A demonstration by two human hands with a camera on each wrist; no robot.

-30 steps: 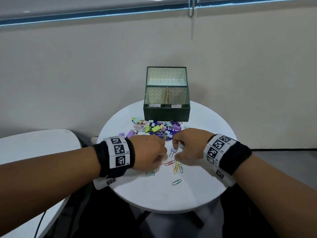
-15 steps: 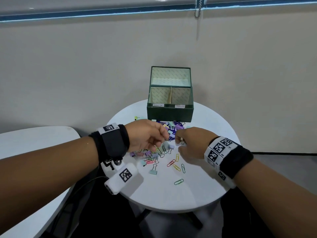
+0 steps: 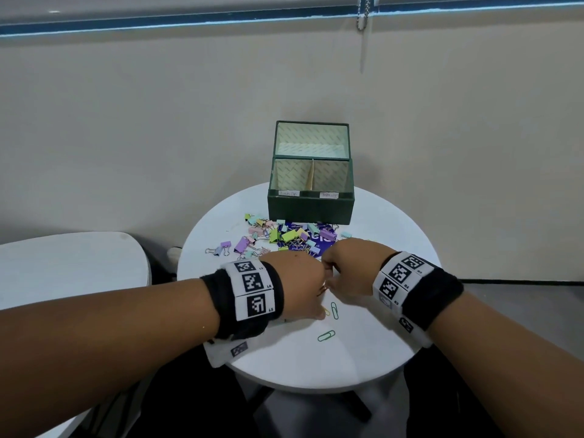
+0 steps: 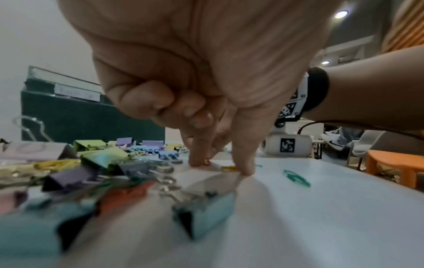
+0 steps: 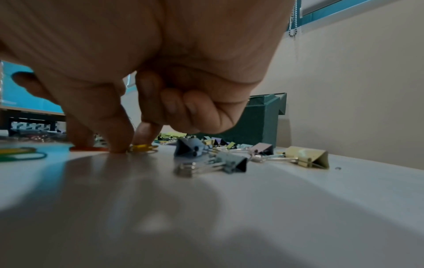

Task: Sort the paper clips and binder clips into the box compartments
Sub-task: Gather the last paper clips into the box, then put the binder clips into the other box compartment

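Both hands are down on the white round tabletop (image 3: 363, 358), close together near its middle. The left hand (image 3: 297, 282) pinches at a red paper clip (image 5: 88, 148) with thumb and forefinger; the right hand (image 3: 350, 267) pinches a yellow paper clip (image 5: 143, 147). Pastel binder clips (image 3: 284, 237) lie heaped just beyond, before the green box (image 3: 311, 208) at the far edge.
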